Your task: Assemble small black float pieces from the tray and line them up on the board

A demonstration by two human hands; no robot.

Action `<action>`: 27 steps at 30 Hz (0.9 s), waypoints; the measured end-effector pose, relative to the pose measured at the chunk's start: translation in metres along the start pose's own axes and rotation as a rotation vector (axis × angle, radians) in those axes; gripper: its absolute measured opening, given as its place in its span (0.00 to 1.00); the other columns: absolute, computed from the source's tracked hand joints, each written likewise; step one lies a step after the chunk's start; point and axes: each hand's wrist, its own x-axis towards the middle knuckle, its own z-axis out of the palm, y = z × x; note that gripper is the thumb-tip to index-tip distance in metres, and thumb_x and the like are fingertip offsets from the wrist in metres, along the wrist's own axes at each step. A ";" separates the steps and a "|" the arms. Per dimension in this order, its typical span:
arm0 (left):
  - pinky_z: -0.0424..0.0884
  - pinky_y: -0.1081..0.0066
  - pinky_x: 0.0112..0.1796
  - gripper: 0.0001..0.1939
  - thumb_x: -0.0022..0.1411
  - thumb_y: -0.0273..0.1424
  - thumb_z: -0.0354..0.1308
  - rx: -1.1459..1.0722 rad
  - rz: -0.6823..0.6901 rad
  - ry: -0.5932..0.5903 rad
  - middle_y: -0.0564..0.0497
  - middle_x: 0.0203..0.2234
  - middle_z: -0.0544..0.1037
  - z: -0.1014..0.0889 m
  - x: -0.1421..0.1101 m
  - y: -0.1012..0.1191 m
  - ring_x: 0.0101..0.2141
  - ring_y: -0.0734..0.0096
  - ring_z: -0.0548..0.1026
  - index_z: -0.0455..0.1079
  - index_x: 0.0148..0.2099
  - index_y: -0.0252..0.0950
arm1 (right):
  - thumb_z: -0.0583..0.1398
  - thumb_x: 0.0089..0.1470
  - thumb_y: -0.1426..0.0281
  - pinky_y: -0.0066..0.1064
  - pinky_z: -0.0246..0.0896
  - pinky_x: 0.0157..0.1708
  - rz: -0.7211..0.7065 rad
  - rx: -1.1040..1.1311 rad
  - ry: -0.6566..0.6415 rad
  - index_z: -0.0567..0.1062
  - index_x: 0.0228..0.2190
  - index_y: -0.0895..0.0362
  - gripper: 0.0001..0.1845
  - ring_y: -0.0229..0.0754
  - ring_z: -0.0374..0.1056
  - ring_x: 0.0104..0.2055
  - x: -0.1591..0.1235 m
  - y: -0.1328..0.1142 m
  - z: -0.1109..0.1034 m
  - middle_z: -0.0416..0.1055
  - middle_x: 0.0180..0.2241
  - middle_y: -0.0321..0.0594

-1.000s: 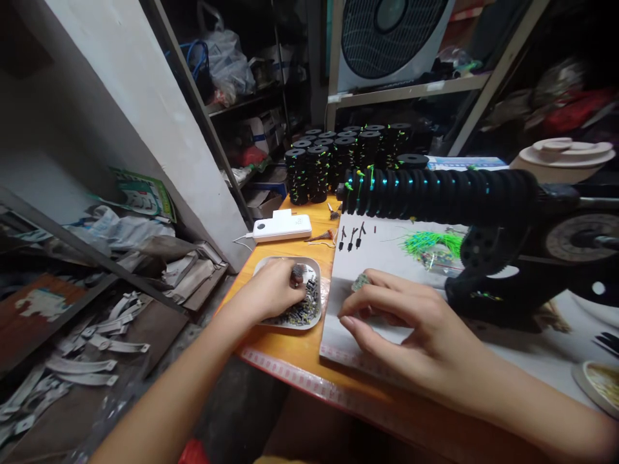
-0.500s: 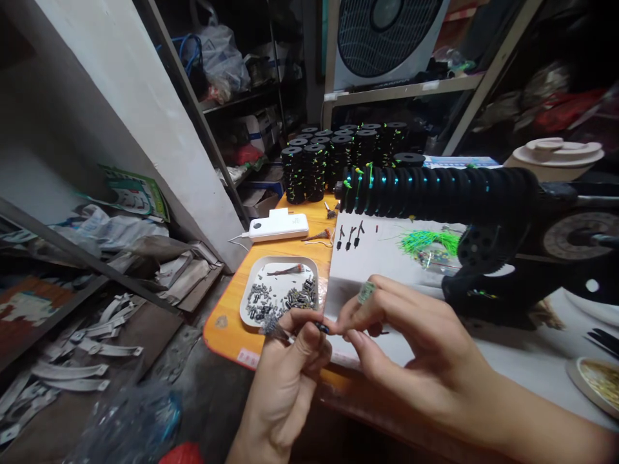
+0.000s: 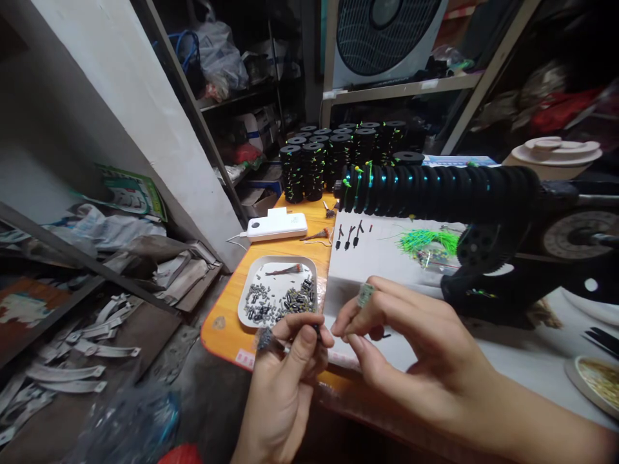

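Note:
My left hand (image 3: 290, 374) is closed, its thumb and index finger pinching a small dark piece (image 3: 316, 330) that is mostly hidden. Just right of it, my right hand (image 3: 406, 348) has thumb and fingertips pressed together; whatever they hold is too fine to make out. Bands are wrapped around an index finger of each hand. Behind my left hand is a white tray (image 3: 242, 303) of small black and grey parts, with a brush-like bundle (image 3: 284, 269) in it. Several black forked pieces (image 3: 355, 233) lie on the white surface beyond my hands.
A black ribbed roller (image 3: 435, 187) on a machine spans the right side. Green threads (image 3: 428, 241) lie beneath it. Stacked black spools (image 3: 313, 171) stand at the back, near a white power bank (image 3: 277, 225). A bowl (image 3: 575, 380) sits at far right.
My hands have drawn slightly apart, leaving a small gap between the fingertips. The dark piece in my left hand is now more covered by the fingers.

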 end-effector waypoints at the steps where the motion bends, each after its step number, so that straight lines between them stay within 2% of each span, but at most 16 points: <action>1: 0.73 0.80 0.31 0.10 0.49 0.35 0.75 0.017 0.009 0.018 0.51 0.26 0.80 0.000 -0.001 -0.001 0.27 0.78 0.76 0.82 0.34 0.38 | 0.58 0.55 0.81 0.28 0.61 0.30 0.007 0.003 -0.006 0.67 0.29 0.56 0.08 0.36 0.66 0.32 0.000 0.000 0.000 0.69 0.31 0.37; 5: 0.71 0.81 0.28 0.11 0.49 0.36 0.75 0.090 0.043 0.057 0.50 0.32 0.80 0.000 -0.004 -0.002 0.26 0.79 0.74 0.82 0.35 0.39 | 0.58 0.54 0.81 0.28 0.61 0.31 0.017 0.010 -0.014 0.66 0.30 0.56 0.09 0.37 0.66 0.33 -0.002 0.000 0.001 0.68 0.32 0.38; 9: 0.71 0.83 0.29 0.10 0.48 0.34 0.75 0.102 0.032 0.055 0.53 0.28 0.78 0.000 -0.004 0.000 0.26 0.81 0.72 0.82 0.35 0.40 | 0.58 0.55 0.80 0.28 0.61 0.30 0.015 0.013 -0.037 0.66 0.30 0.55 0.08 0.37 0.65 0.33 -0.002 0.001 0.001 0.68 0.32 0.38; 15: 0.71 0.83 0.30 0.09 0.50 0.33 0.74 0.097 0.034 -0.007 0.54 0.28 0.78 -0.002 -0.001 0.002 0.25 0.83 0.71 0.82 0.35 0.40 | 0.57 0.55 0.80 0.28 0.60 0.29 0.018 0.011 -0.053 0.66 0.30 0.56 0.08 0.37 0.65 0.32 -0.001 0.000 0.000 0.68 0.32 0.38; 27: 0.70 0.82 0.29 0.09 0.49 0.33 0.75 0.090 0.039 0.014 0.52 0.28 0.78 0.000 -0.002 0.002 0.25 0.81 0.71 0.81 0.34 0.39 | 0.58 0.55 0.80 0.28 0.61 0.29 -0.005 0.007 -0.049 0.66 0.30 0.55 0.08 0.37 0.66 0.32 -0.001 -0.001 0.001 0.69 0.32 0.38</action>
